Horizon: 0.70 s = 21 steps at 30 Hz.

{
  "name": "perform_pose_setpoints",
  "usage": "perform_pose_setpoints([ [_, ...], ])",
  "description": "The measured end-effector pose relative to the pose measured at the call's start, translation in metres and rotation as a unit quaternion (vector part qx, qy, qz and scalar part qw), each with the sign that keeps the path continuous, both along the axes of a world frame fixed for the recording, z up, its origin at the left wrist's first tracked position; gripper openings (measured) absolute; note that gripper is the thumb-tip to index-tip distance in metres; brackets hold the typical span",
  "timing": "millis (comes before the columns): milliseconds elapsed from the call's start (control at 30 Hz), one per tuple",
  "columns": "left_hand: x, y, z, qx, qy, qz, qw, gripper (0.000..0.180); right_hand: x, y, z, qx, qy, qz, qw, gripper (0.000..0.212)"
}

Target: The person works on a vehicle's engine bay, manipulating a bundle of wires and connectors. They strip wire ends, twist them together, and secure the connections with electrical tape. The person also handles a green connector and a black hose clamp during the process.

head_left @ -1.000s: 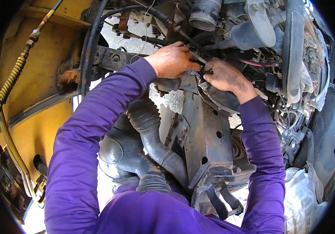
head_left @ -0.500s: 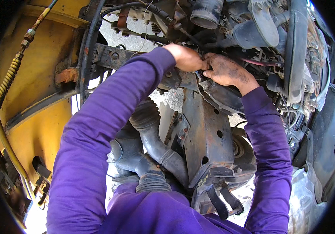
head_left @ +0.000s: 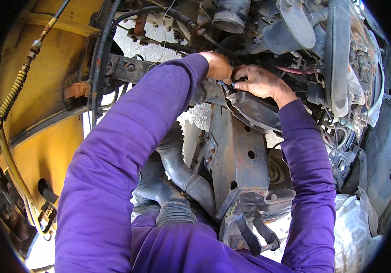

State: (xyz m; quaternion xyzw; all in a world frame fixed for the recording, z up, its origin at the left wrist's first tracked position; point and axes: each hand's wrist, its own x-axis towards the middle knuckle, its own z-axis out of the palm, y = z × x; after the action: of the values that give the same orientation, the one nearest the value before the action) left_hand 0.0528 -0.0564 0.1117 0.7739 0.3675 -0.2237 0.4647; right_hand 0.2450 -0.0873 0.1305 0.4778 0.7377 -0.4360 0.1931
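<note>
Both hands work close together over the vehicle's frame, at the upper middle of the head view. My left hand (head_left: 219,67) is bent downward, its fingers curled and mostly hidden; what they hold cannot be made out. Just right of it, my right hand (head_left: 261,82), smudged with dark grease, has its thumb and fingers drawn together. A small blue piece (head_left: 233,85) shows at the thumb tip, too small to name. Thin blue strands (head_left: 224,85) show below my left hand. A dark, dirty casing (head_left: 254,109) lies just beneath my right hand.
A rusty grey frame rail (head_left: 236,154) runs below the hands. Black ribbed hoses (head_left: 184,175) lie left of it. Yellow body panels (head_left: 45,154) and a spring-wrapped cable (head_left: 15,91) stand at left. Pipes (head_left: 338,59) and wiring crowd the right; a metal bracket (head_left: 257,234) juts up near my body.
My hands have moved slightly apart, with the left wrist bent further down. Blue bits now show between them. The whole view has shifted a little.
</note>
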Motion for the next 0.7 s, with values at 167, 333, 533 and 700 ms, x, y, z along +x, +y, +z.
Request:
perform_pose_setpoints([
  [167, 0.002, -0.003, -0.001, 0.065, -0.011, -0.089, 0.994, 0.056, 0.003, -0.002, 0.011, 0.051, 0.016, 0.035, 0.998, 0.035],
  [333, -0.005, 0.0, -0.032, 0.203, -0.131, -0.28, 0.929, 0.036, -0.009, -0.018, 0.032, 0.146, -0.03, 0.071, 0.986, 0.028],
  [533, -0.019, 0.006, -0.053, 0.309, -0.285, -0.4, 0.814, 0.023, -0.039, -0.056, 0.049, 0.302, -0.096, 0.074, 0.946, 0.025],
  [700, -0.019, 0.012, -0.052, 0.321, -0.271, -0.466, 0.779, 0.016, -0.081, -0.071, 0.088, 0.269, -0.161, 0.098, 0.945, 0.022],
])
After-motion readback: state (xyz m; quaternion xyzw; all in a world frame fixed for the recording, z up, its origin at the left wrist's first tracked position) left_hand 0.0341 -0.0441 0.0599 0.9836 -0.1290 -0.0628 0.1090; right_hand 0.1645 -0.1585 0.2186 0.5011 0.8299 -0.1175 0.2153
